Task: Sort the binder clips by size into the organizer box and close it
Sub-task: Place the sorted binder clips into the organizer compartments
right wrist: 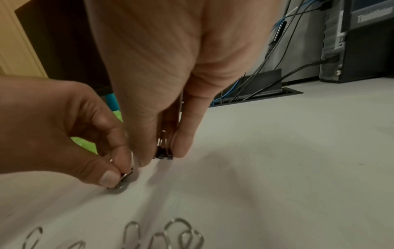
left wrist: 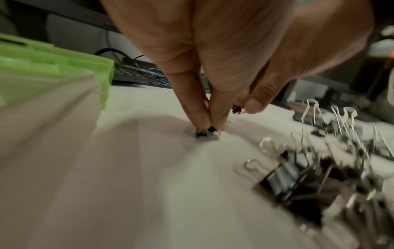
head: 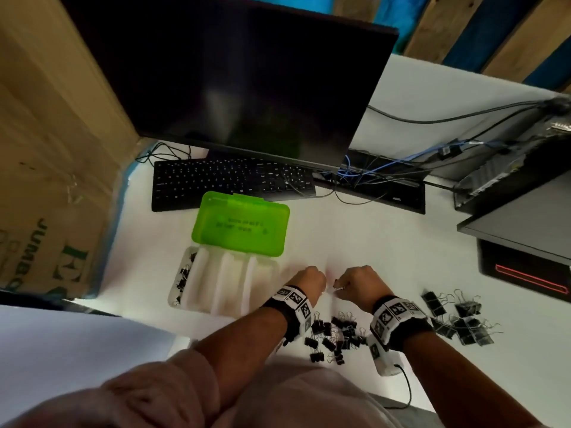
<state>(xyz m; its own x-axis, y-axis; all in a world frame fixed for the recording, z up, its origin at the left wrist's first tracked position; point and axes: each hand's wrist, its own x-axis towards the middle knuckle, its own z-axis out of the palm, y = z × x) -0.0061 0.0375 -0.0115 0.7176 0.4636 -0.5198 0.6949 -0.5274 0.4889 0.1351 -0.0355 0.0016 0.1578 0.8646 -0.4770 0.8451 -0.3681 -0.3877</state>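
Both hands pinch tiny black metal binder clips: left hand (head: 309, 281), right hand (head: 358, 281). Slippery clips might pop from fingers (right wrist: 181, 144) and scatter.

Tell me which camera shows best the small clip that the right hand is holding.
The right wrist view: the small clip is close and sharp, pinched upright between the right hand thumb and finger, its base at the desk. The head view shows only a glint of wire. In the left wrist view it is a blurred dark speck.
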